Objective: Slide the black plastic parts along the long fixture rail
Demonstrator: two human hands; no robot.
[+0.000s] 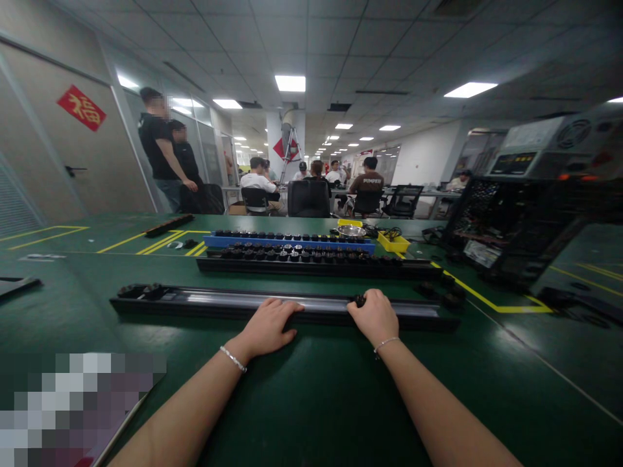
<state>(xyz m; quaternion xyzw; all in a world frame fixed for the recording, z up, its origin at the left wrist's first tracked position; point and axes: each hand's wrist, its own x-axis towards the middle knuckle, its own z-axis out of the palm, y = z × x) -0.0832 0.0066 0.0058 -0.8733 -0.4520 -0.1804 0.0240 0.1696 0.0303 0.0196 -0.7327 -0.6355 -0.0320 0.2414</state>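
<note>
A long black channel rail [214,300] lies across the green table in front of me. My left hand [272,324] rests on its near edge, fingers stretched over the channel and thumb apart. Further right, my right hand [377,316] is closed around a small black part [359,300] inside the channel; my fingers cover most of it. At the rail's left end sit a few similar black parts [154,291]. Behind it is a second black rail [311,266] carrying a row of small black round parts, and then a blue rail [211,241] with another such row.
Loose black parts [452,297] lie past the rail's right end. Farther back are a yellow bin [394,242] and a metal dish [351,231]. An opened computer case [487,227] stands at right. A pixelated flat object [82,415] occupies the near left. People sit and stand beyond the table.
</note>
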